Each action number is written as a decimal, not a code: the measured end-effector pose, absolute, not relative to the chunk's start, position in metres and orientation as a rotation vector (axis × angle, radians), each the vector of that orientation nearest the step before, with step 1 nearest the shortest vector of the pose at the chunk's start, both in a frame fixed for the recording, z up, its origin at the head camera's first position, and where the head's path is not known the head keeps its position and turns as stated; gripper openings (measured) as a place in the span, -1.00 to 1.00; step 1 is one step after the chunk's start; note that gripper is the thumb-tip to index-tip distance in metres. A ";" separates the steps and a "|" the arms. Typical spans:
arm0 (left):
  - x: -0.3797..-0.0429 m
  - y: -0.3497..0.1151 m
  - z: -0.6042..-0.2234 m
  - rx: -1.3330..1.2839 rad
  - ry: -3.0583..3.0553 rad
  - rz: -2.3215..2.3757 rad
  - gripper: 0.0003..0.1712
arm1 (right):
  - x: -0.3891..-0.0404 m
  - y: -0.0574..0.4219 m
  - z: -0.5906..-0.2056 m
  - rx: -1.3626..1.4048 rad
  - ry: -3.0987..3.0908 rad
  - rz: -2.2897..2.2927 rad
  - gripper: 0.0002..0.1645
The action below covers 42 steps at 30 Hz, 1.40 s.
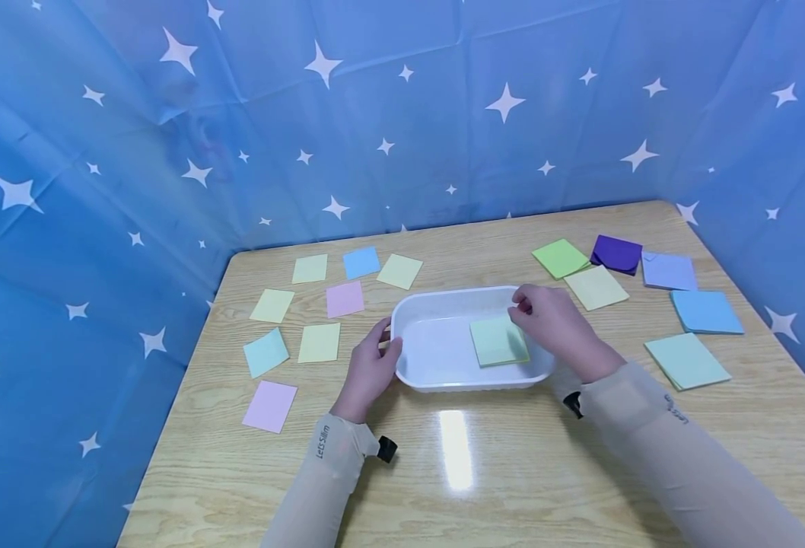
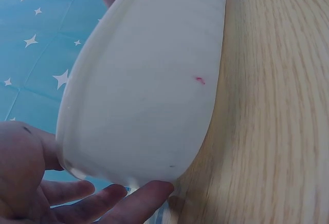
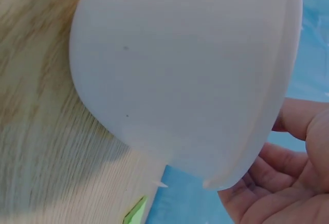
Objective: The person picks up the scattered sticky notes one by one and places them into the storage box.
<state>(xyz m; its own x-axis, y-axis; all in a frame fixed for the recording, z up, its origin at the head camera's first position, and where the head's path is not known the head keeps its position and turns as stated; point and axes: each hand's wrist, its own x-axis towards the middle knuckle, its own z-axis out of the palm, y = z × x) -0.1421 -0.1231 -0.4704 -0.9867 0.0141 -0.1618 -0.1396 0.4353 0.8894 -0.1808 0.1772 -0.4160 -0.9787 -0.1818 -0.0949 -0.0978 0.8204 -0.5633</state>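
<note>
A white plastic basin (image 1: 437, 342) stands on the table, with a pale mint square of paper (image 1: 498, 341) lying inside toward its right end. A yellow-green edge shows under this square. My left hand (image 1: 368, 369) grips the basin's left end; in the left wrist view its thumb goes behind the rim and its fingers lie along the outside. Above the basin's back right part is my right hand (image 1: 556, 323), fingers bent and fingertips close to the mint square's far corner. Whether they pinch it is hidden, and the right wrist view shows the fingers partly behind the rim.
Several single paper squares, such as a pink square (image 1: 270, 406) and a blue square (image 1: 361, 262), lie left of the basin. To its right are a green square (image 1: 560, 259), a dark purple folded piece (image 1: 617, 254) and several others. A blue star-patterned curtain (image 1: 402, 114) hangs behind the table.
</note>
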 end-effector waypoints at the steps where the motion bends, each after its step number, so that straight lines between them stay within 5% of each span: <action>1: -0.143 -0.121 -0.471 -0.107 2.533 1.590 -0.43 | -0.180 0.179 -0.416 -0.207 2.859 -0.874 -0.65; 11: -0.141 -0.123 -0.471 -0.057 2.550 1.589 -0.42 | -0.174 0.184 -0.416 -0.204 2.894 -0.948 -0.71; 27: -0.075 -0.241 -0.463 -0.594 2.557 1.480 -0.25 | -0.205 0.055 -0.425 -0.523 2.660 -1.177 -0.79; 42: -0.087 -0.209 -0.463 -0.545 2.563 1.525 -0.30 | -0.225 0.121 -0.428 -0.495 2.843 -1.183 -0.72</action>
<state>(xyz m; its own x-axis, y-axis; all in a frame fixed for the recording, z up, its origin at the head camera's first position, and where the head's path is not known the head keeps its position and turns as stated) -0.0871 -0.2095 -0.4634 -0.9294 -0.2482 -0.2731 -0.3584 0.4312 0.8280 -0.2254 0.1208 -0.4277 -0.9493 -0.2980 0.0997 -0.2808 0.6621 -0.6948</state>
